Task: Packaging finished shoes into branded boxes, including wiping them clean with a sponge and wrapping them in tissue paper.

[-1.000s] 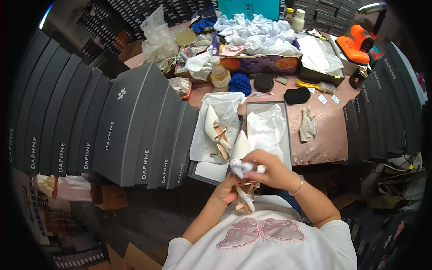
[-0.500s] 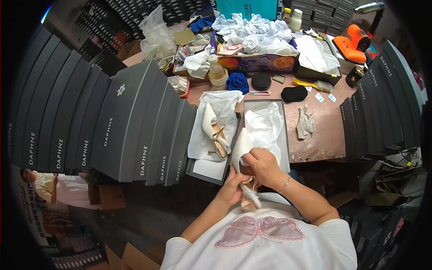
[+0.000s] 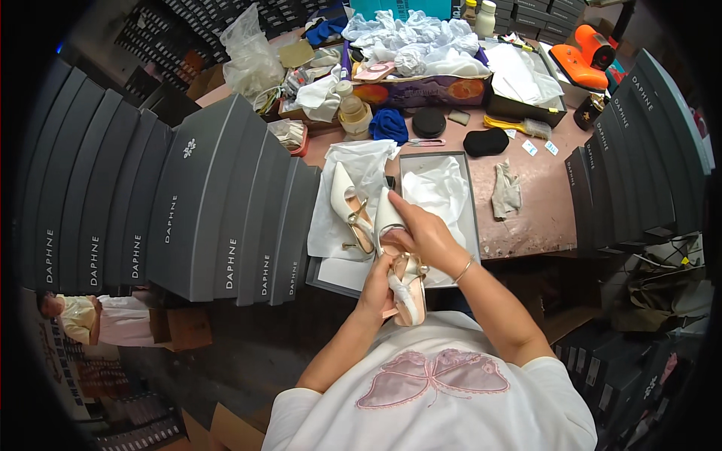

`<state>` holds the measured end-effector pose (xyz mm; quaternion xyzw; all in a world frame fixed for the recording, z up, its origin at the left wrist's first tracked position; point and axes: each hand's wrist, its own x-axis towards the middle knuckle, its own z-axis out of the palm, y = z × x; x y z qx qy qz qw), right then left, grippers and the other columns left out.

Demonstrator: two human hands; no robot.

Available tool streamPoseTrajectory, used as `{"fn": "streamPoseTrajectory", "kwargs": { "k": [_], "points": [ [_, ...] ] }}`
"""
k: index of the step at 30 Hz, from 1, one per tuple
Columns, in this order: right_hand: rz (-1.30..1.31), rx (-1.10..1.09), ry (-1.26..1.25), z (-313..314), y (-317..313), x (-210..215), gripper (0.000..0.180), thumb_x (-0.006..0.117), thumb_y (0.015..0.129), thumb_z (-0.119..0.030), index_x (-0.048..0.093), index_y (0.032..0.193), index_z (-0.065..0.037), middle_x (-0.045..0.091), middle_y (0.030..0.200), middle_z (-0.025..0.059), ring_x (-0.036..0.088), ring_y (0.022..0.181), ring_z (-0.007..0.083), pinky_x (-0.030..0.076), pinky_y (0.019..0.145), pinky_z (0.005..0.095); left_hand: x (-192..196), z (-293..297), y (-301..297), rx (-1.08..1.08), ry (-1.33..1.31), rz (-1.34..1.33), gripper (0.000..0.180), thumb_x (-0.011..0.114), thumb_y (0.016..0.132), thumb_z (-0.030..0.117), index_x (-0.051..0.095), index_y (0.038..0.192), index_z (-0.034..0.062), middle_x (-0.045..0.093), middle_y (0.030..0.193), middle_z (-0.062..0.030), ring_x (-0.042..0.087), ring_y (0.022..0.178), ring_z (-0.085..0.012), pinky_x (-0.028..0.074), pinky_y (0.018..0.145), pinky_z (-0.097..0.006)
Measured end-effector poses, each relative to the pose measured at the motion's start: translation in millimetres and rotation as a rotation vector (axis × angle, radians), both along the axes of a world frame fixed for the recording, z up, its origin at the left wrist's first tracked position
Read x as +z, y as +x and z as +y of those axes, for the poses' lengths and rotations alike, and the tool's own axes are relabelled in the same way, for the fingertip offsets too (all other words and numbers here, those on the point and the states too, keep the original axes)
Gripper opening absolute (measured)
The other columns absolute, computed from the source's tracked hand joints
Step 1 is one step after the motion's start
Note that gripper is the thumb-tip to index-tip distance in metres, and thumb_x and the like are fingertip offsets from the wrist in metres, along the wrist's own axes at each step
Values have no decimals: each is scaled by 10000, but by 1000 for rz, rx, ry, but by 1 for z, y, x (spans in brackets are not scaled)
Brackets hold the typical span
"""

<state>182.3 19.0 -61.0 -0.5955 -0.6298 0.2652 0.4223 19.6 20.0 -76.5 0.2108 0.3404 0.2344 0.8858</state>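
Both hands hold a white pointed-toe slingback shoe (image 3: 386,216) in front of my body, its toe away from me and its heel end towards me. My left hand (image 3: 374,287) is closed around its side near the middle. The fingers of my right hand (image 3: 427,234) wrap its front part, near the opening. White wrapping covers part of the strap at the heel end. The matching shoe (image 3: 344,188) lies on white tissue paper (image 3: 322,225) in a grey shoebox just left of my hands. Behind my right hand is another grey tray-like box part (image 3: 472,197) with crumpled tissue.
Tall grey shoebox stacks flank me at left (image 3: 203,203) and right (image 3: 624,165). Along the table's back stand a purple carton (image 3: 421,98) of crumpled paper, bottles and an orange device (image 3: 579,68). A brush (image 3: 526,126), black pad (image 3: 486,143) and beige glove (image 3: 505,191) lie nearer.
My right hand has shifted from the shoe's opening to its front part, fingers now stretched along the toe. The shoe has turned, showing more of its strap and heel end. The view has moved slightly.
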Motion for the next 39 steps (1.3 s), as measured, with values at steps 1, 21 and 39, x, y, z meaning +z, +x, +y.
{"fn": "streamPoseTrajectory", "kwargs": {
  "k": [1,21,39],
  "points": [
    [113,69,61,6,5,0,766,697,823,-177,296,1463,-49,563,1221,218,612,1018,284,500,845,356,1,3,-3,26,-45,2,350,424,939,218,512,1211,17,652,1002,-125,663,869,-229,570,753,-376],
    [278,211,-59,-97,-35,33,226,704,852,-132,621,1022,-8,628,821,96,619,695,179,501,634,281,-5,27,-14,-94,-348,-793,756,672,887,148,218,1481,33,510,928,-96,538,665,-130,488,517,-194],
    [340,177,-111,-97,-44,39,210,689,869,-131,623,1022,-4,639,820,74,583,681,128,483,635,257,-18,25,-12,-81,-390,-824,757,672,884,164,222,1473,11,509,951,-104,549,674,-129,526,563,-208]
  ]
}}
